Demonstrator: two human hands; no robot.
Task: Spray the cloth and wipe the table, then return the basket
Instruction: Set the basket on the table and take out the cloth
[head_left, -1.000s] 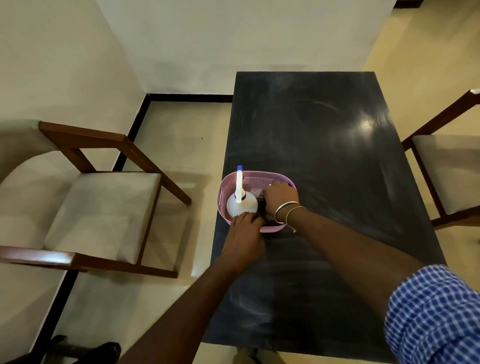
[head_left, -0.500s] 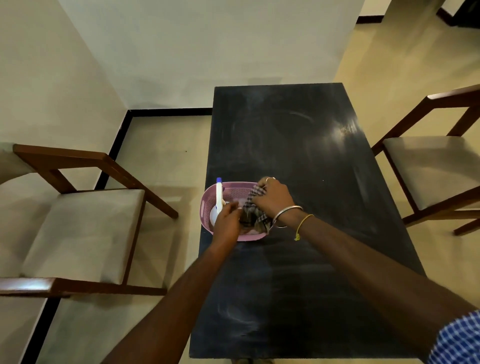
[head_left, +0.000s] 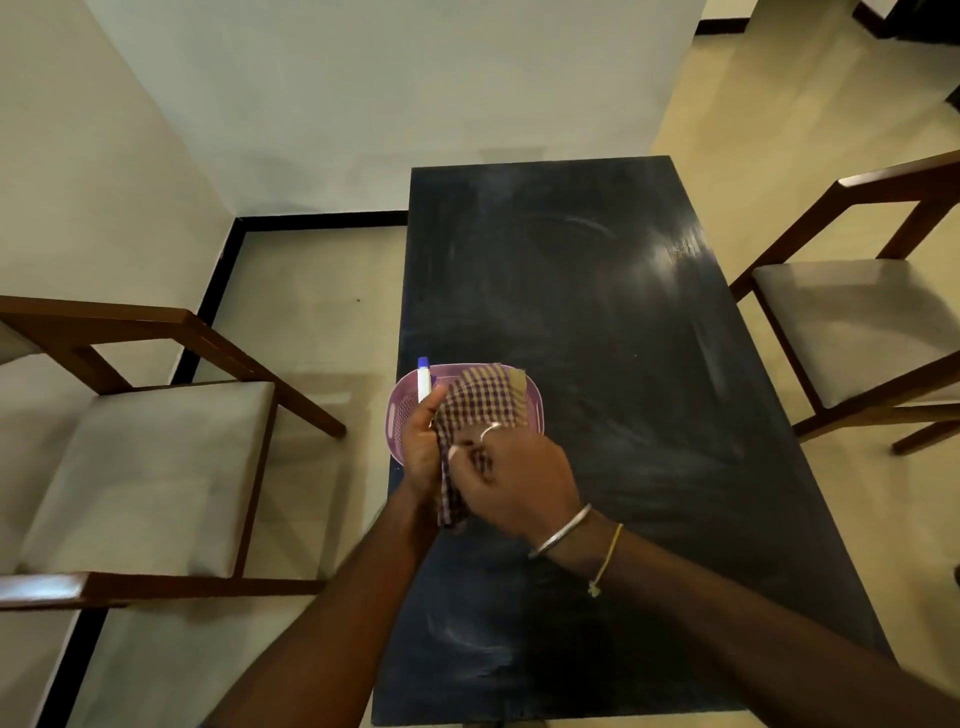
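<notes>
And the cloth (head_left: 483, 402) is out! A second ago both hands were down inside the basket (head_left: 535, 410) with the checked fabric bundled among them; half a second ago it was only starting to rise. Now it's up, above the basket and partly covering it, and being opened out between the two hands. The left hand (head_left: 421, 449) grips the cloth's left edge, thumb up along it, and the right hand (head_left: 517, 480) pinches the fabric lower down with curled fingers, so both hands are clamped on it. The basket hasn't budged: it's at the near left edge of the table (head_left: 597, 322), and the bottle (head_left: 424, 379) is upright inside, only its white neck and blue tip showing behind the left thumb. So the first pick is done, by my read, and spraying comes next. One hand will have to let go of the cloth and reach for that bottle, most likely the left, which is nearest. The dark tabletop shows pale smears all over, so the wiping looks to be all ahead. A chair (head_left: 145, 457) waits on the left.
</notes>
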